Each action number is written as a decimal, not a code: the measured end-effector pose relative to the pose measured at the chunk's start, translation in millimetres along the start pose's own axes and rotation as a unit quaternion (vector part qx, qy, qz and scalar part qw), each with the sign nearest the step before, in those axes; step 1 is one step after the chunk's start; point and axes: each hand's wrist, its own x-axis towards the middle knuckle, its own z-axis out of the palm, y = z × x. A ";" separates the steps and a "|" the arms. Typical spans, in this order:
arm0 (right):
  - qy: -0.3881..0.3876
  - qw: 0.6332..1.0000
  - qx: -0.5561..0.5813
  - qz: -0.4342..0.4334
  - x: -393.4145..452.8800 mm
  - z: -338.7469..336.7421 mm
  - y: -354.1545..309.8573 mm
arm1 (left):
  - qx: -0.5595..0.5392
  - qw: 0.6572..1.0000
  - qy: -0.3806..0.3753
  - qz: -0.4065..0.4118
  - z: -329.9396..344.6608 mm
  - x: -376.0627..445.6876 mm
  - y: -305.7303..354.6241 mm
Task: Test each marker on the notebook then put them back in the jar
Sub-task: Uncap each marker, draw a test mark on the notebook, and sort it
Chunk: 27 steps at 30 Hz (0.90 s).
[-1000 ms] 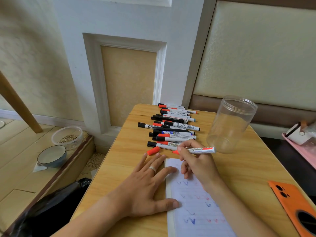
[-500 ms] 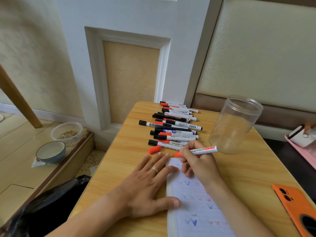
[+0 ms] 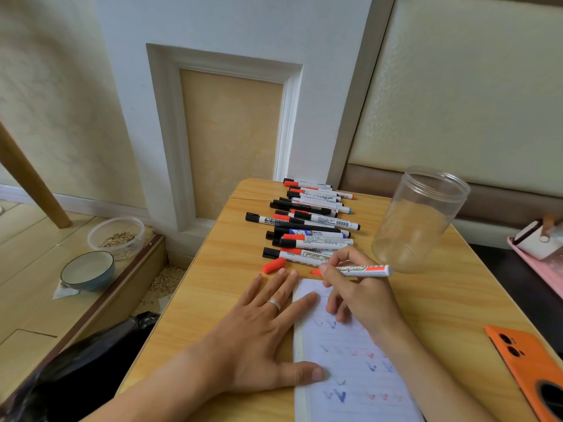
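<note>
The right hand pinches a red marker between thumb and curled fingers; the marker lies nearly level, its uncapped red tip pointing left just past the top edge of the notebook, its white barrel running right toward the jar. Whether the tip touches the paper cannot be told. The left hand lies flat, palm down, its fingers spread: the thumb and forefinger rest on the left margin of the notebook, the other fingers on the desk. A ring sits on one of them. The notebook lies open on the near part of the desk, its lined page bearing small blue and red tick marks. A loose red cap lies on the desk just beyond the left fingertips. Behind it a row of markers with black and red caps lies side by side, stretching to the far edge of the desk. The jar, clear and lidless, stands upright to the right of the row and holds nothing. An orange phone lies at the near right corner of the desk, well apart from the notebook. On the floor to the left stand a bowl and a clear tub with grain in it. A pink tray shows at the right edge of the view.
</note>
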 end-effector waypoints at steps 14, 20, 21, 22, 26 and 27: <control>0.021 1.000 -0.008 -0.007 6.6 -2.8 -7.4 | 0.001 1.000 -0.017 -0.011 -1.5 -0.7 1.5; 0.010 0.999 -0.028 0.028 4.7 7.8 5.1 | 0.000 1.000 -0.025 -0.004 -3.8 -1.1 0.2; 0.011 0.999 -0.028 0.027 4.7 7.5 5.1 | 0.000 1.000 -0.026 -0.004 -3.7 -1.0 0.2; 0.012 0.999 -0.027 0.027 4.5 7.2 5.2 | 0.000 1.000 -0.026 -0.005 -3.9 -0.9 0.3; 0.013 0.999 -0.033 0.022 3.8 8.4 6.3 | 0.003 1.000 -0.026 -0.004 -3.9 -1.0 -0.1; 0.013 0.999 -0.033 0.021 4.1 8.6 6.8 | 0.003 1.000 -0.026 -0.003 -3.9 -1.0 0.0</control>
